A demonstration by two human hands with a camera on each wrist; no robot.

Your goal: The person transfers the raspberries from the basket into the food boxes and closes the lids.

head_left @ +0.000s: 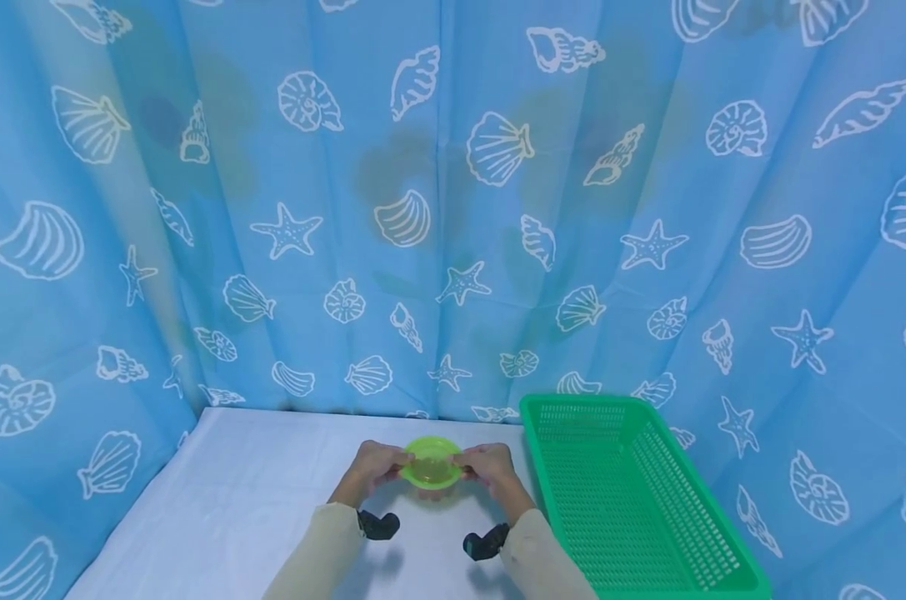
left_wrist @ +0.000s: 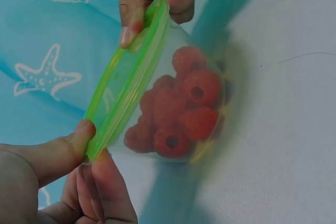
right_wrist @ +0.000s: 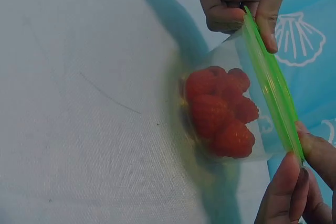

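Observation:
A clear round plastic tub (right_wrist: 226,59) with a bright green lid (head_left: 432,462) is between my two hands. Raspberries (left_wrist: 202,87) show through its wall, and several lie together near the bottom. The lid sits over the tub's mouth, its middle see-through. My left hand (head_left: 377,461) pinches the rim on the left, thumb on top and fingers beneath. On the opposite side my right hand (head_left: 490,462) grips the rim the same way. Both wrist views show the tub close to the white surface; whether it touches is hard to tell.
A large green plastic basket (head_left: 537,467) with slotted walls stands to the right of my right hand. White cloth (head_left: 220,500) covers the table. Behind and at both sides hangs a blue curtain (head_left: 453,208) printed with shells and starfish.

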